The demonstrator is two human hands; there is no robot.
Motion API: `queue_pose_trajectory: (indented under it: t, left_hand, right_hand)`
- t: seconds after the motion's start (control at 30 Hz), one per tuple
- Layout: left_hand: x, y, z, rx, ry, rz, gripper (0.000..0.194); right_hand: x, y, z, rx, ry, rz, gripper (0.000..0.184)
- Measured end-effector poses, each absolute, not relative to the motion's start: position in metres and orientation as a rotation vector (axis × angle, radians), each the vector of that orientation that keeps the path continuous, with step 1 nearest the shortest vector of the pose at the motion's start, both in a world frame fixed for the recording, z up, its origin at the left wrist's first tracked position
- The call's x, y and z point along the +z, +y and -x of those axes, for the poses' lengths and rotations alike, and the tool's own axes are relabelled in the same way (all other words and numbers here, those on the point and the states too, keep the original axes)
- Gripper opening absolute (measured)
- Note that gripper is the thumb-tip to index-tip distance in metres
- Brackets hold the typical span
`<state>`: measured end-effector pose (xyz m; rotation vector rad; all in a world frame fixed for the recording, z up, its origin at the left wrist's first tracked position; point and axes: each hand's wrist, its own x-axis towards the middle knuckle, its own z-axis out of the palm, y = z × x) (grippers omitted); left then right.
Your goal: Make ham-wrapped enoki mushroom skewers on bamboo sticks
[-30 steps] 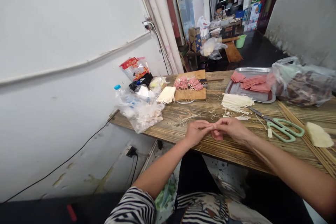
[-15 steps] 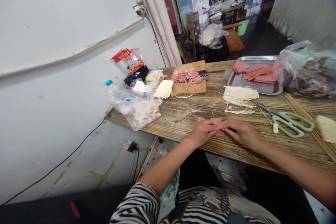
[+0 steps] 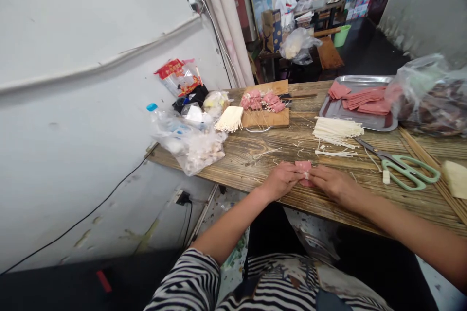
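The left hand (image 3: 283, 181) and right hand (image 3: 332, 184), fingers bent and close together, have their fingertips at one pink slice (image 3: 303, 165) with a few white strands (image 3: 306, 174) across its middle, lying near the table's front edge; I cannot tell how firmly either grips. Beyond them lie two mushroom bunches, one (image 3: 337, 129) near one pair of scissors (image 3: 410, 169), the other (image 3: 230, 119) beside one cutting board (image 3: 272, 117), and one metal tray (image 3: 332, 112) holding two piles of pink slices (image 3: 367, 99)
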<state>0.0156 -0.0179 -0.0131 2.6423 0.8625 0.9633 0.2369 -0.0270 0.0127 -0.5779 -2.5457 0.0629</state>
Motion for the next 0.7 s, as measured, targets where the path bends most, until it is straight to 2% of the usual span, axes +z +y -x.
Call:
queue_pose_trajectory:
  t: [0.1,0.27,0.43,0.57,0.7]
  left_hand:
    - [-0.011,-0.017,-0.017,0.910,0.858,-2.709,0.029]
    - [0.005,-0.017,-0.019,0.615,0.769,-2.849,0.031]
    - [0.012,-0.023,-0.015,0.687,0.678,-2.937,0.027]
    - [0.005,-0.027,-0.015,0.856,0.690,-2.865,0.028]
    - [-0.006,-0.028,-0.022,0.972,0.922,-2.690,0.023]
  right_hand:
    - [0.012,-0.029,-0.237,-0.064,-2.676,0.584,0.033]
    - [0.015,-0.034,-0.234,-0.198,-2.757,0.652,0.030]
    - [0.015,-0.035,-0.233,-0.324,-2.765,0.613,0.029]
    - [0.012,-0.029,-0.235,-0.080,-2.632,0.633,0.027]
    - [0.010,-0.024,-0.234,0.260,-2.418,0.795,0.026]
